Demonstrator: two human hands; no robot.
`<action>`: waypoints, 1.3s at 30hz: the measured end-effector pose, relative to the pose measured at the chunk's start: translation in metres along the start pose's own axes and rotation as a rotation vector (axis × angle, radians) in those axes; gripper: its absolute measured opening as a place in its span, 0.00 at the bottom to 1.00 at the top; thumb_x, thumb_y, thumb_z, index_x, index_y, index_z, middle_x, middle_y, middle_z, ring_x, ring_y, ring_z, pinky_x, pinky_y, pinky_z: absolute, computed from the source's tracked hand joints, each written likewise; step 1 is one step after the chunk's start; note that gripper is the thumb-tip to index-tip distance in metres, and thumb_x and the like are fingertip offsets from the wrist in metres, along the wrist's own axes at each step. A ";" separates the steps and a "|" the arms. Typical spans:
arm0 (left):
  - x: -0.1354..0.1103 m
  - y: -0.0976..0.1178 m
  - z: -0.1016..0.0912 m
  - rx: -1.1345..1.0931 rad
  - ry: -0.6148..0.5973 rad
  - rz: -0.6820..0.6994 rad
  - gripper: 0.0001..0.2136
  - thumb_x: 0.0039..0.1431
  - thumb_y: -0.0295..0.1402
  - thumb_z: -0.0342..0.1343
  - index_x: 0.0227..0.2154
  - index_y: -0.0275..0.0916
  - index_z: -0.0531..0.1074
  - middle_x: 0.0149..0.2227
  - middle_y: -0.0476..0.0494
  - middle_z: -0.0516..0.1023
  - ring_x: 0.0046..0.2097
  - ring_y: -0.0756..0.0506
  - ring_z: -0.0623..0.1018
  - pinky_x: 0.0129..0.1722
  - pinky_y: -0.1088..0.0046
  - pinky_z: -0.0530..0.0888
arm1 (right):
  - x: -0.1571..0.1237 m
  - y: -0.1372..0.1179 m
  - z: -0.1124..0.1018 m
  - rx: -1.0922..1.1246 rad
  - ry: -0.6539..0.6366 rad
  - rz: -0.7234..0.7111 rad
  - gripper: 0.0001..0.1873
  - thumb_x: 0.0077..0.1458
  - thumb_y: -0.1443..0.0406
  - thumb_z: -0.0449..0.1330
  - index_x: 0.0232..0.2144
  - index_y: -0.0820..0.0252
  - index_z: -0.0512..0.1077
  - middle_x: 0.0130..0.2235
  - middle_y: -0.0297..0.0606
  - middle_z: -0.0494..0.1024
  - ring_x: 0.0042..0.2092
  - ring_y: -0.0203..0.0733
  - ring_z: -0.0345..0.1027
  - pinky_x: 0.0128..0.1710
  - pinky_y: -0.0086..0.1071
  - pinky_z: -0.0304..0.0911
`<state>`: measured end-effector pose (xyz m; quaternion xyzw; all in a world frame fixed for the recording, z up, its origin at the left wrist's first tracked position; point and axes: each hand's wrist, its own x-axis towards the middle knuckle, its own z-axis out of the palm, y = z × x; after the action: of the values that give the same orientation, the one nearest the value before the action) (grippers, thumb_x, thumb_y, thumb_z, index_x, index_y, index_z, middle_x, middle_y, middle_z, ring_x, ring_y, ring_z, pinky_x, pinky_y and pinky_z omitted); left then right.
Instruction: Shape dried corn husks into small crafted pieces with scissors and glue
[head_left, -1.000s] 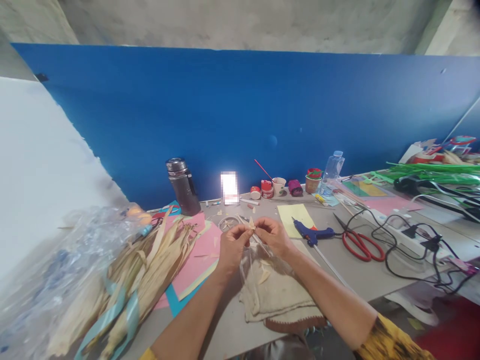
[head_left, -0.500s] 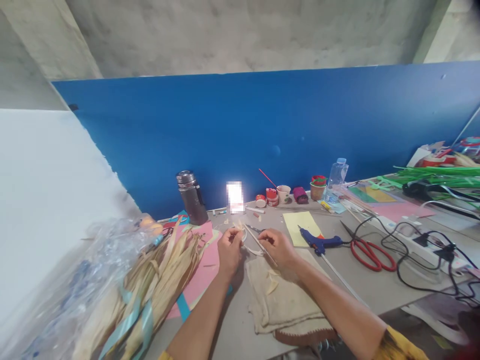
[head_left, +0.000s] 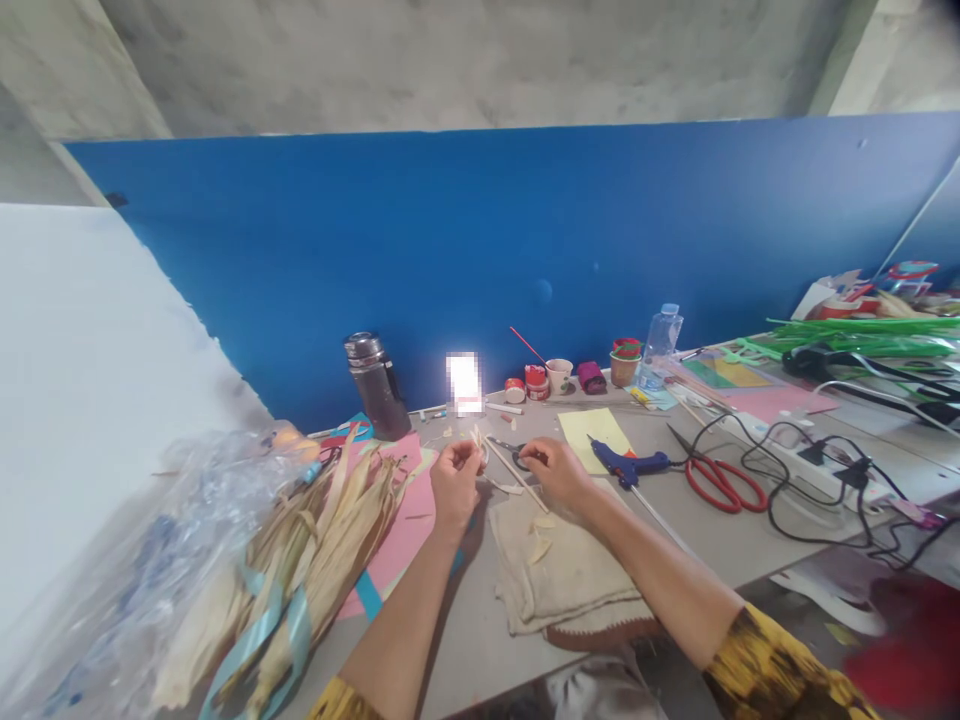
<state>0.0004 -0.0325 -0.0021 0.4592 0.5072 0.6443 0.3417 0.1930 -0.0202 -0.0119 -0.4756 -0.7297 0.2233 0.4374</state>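
Observation:
My left hand (head_left: 456, 482) is closed, its fingertips pinching a small pale husk piece (head_left: 478, 436). A thin pale stick (head_left: 525, 480) slants down to the right from beside that piece, its lower end over the folded cloth. My right hand (head_left: 559, 472) has its fingers closed at the dark handle of small scissors (head_left: 504, 444), which lie on the table with the blades pointing left. The fingers partly hide the handle. Below the hands is a folded beige cloth (head_left: 562, 575) with small husk scraps (head_left: 540, 550) on it.
Dried corn husks (head_left: 330, 560) and plastic wrap (head_left: 172, 560) lie left, beside pink paper (head_left: 405, 520). A dark flask (head_left: 379, 390) stands behind. To the right are a blue glue gun (head_left: 626, 462), red-handled scissors (head_left: 724, 485) and a power strip (head_left: 810, 462) with tangled cords.
My right hand has let go of the thin stick and moved to the small scissors' handle. My left hand stays closed on the husk piece. The view has shifted slightly.

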 end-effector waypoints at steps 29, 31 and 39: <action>0.004 -0.001 -0.006 0.116 -0.208 -0.238 0.08 0.42 0.36 0.66 0.25 0.38 0.77 0.17 0.51 0.69 0.18 0.52 0.65 0.16 0.77 0.59 | -0.007 -0.002 -0.009 -0.265 -0.292 -0.069 0.06 0.52 0.69 0.61 0.29 0.59 0.79 0.34 0.39 0.76 0.37 0.41 0.68 0.36 0.31 0.56; 0.002 0.002 -0.004 0.091 -0.204 -0.250 0.09 0.42 0.37 0.66 0.25 0.38 0.76 0.18 0.51 0.69 0.18 0.52 0.65 0.16 0.77 0.59 | -0.005 -0.003 -0.010 -0.090 -0.213 -0.007 0.06 0.51 0.68 0.60 0.28 0.59 0.78 0.32 0.37 0.76 0.35 0.40 0.67 0.35 0.31 0.56; 0.008 -0.003 -0.012 0.082 -0.198 -0.317 0.15 0.40 0.37 0.67 0.33 0.38 0.75 0.21 0.52 0.71 0.20 0.52 0.66 0.19 0.76 0.61 | 0.002 -0.009 -0.018 0.644 -0.109 0.431 0.15 0.46 0.55 0.64 0.24 0.62 0.74 0.17 0.27 0.61 0.20 0.30 0.48 0.21 0.28 0.41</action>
<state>-0.0134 -0.0286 -0.0043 0.4481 0.5630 0.5128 0.4681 0.2033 -0.0236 0.0048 -0.4437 -0.5277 0.5529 0.4679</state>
